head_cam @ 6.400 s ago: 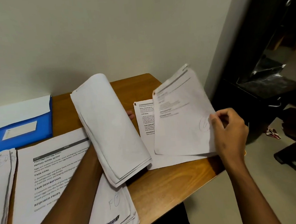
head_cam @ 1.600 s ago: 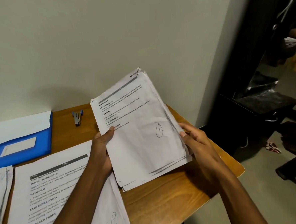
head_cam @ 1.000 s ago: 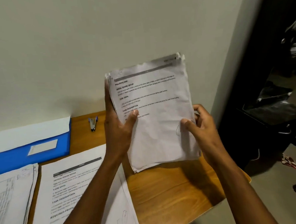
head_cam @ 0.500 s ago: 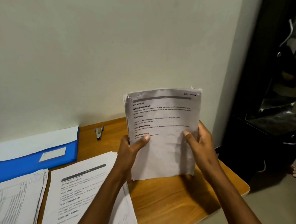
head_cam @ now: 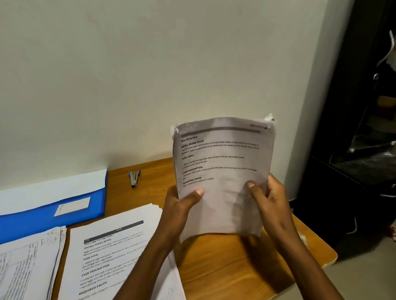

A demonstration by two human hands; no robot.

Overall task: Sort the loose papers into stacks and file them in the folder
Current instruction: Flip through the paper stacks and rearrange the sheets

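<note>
I hold a stack of printed papers (head_cam: 223, 169) upright, its bottom edge standing on the wooden table (head_cam: 234, 263). My left hand (head_cam: 179, 209) grips the stack's left edge with the thumb on the front page. My right hand (head_cam: 268, 201) grips the right edge the same way. A second printed stack (head_cam: 113, 259) lies flat on the table to the left. A third stack (head_cam: 21, 274) with a table of text lies at the far left. The blue folder (head_cam: 45, 212) lies against the wall at the back left, with white sheets inside it.
A small stapler (head_cam: 134, 177) lies near the wall between the folder and the held stack. The table's right edge (head_cam: 324, 258) drops to the floor. Dark furniture (head_cam: 367, 174) stands to the right past the wall corner.
The loose papers were gathered into one stack and raised upright. Over the last second the stack came down until its bottom edge met the table; both hands kept their grip.
</note>
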